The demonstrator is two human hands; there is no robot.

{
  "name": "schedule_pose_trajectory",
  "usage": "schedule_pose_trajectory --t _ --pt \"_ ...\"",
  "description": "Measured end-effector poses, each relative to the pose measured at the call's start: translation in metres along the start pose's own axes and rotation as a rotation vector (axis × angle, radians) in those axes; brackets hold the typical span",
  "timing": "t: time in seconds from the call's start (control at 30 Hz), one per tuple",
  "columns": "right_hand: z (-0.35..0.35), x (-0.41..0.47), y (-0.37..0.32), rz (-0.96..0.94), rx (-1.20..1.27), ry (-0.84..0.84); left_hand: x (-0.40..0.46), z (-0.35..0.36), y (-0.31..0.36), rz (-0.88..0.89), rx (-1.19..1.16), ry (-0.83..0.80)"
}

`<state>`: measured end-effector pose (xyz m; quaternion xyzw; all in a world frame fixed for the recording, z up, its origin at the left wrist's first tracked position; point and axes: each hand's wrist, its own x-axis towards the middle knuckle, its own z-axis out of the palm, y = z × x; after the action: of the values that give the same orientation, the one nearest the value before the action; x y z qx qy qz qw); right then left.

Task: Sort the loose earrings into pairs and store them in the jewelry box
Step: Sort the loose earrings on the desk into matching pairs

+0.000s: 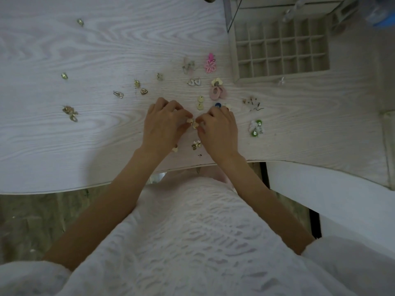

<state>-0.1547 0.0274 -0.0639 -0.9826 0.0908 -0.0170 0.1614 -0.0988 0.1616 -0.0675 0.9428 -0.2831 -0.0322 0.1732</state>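
Observation:
My left hand (163,122) and my right hand (220,129) meet near the front middle of the white table (85,135). Between their fingertips sit two small pale gold earrings (192,122); each hand pinches one. The open jewelry box (282,50), a beige tray of small square compartments, stands at the back right, and the compartments look empty. Paired earrings lie between the hands and the box: pink flowers (210,63), pink ovals (218,91), white hearts (194,82), gold discs (200,102), green and white ones (256,128). Single gold earrings (70,113) are scattered to the left.
A small gold cluster (195,144) and a pale piece (175,149) lie close under my wrists near the table's front edge. A blue earring (217,105) peeks out beyond my right knuckles. Clear items and a blue object (382,16) stand at the back right corner.

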Motion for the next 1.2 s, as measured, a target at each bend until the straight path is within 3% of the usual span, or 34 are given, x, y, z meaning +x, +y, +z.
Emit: schedule_pose_trajectory --t 0.27,0.5,0.87,1.03,1.2 --pt "-0.015 -0.009 0.016 0.117 0.051 0.041 -0.003 -0.005 0.004 0.001 0.06 -0.022" --pt "-0.016 -0.001 0.024 0.086 -0.004 0.06 0.005 0.006 0.016 -0.011 0.126 -0.048" --pt "-0.006 0.006 0.025 0.02 -0.013 0.015 0.008 0.01 0.013 -0.05 0.003 0.006" --pt "-0.004 0.005 0.027 -0.013 0.009 0.009 -0.002 -0.012 0.001 -0.004 -0.256 0.039" --pt "-0.019 0.007 0.025 -0.068 0.146 -0.052 -0.029 -0.036 -0.035 -0.215 -0.274 0.17"
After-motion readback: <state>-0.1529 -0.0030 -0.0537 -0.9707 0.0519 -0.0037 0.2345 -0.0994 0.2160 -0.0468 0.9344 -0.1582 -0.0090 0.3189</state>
